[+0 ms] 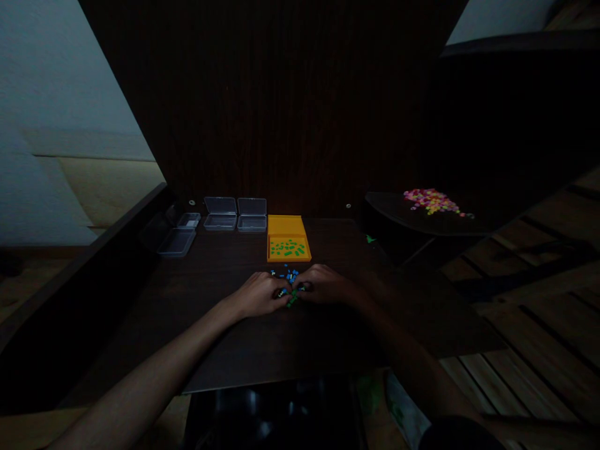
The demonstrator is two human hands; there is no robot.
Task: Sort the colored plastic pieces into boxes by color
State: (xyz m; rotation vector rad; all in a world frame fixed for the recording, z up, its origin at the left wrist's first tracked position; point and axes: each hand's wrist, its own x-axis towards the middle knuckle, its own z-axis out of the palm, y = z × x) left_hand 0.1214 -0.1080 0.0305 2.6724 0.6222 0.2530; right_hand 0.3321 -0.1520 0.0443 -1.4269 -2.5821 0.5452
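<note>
My left hand (263, 294) and my right hand (324, 285) rest close together on the dark tabletop, fingers curled inward over a small heap of tiny toy bricks. Green bricks (292, 299) lie between the fingertips, just on the near side. Blue and whitish bricks (291, 275) are scattered beyond the hands, and a few more show inside the curl of each hand. Whatever the fingertips pinch is too small and dark to name. Just behind stands an open yellow box (269, 250), its tray holding several green bricks (288, 252).
Open clear plastic cases (220, 223) stand along the back, left of the yellow box, with another clear case (177, 242) farther left. Multicoloured small pieces (431, 201) are heaped on a dark shelf at right. A dark upright panel (290, 125) closes the back.
</note>
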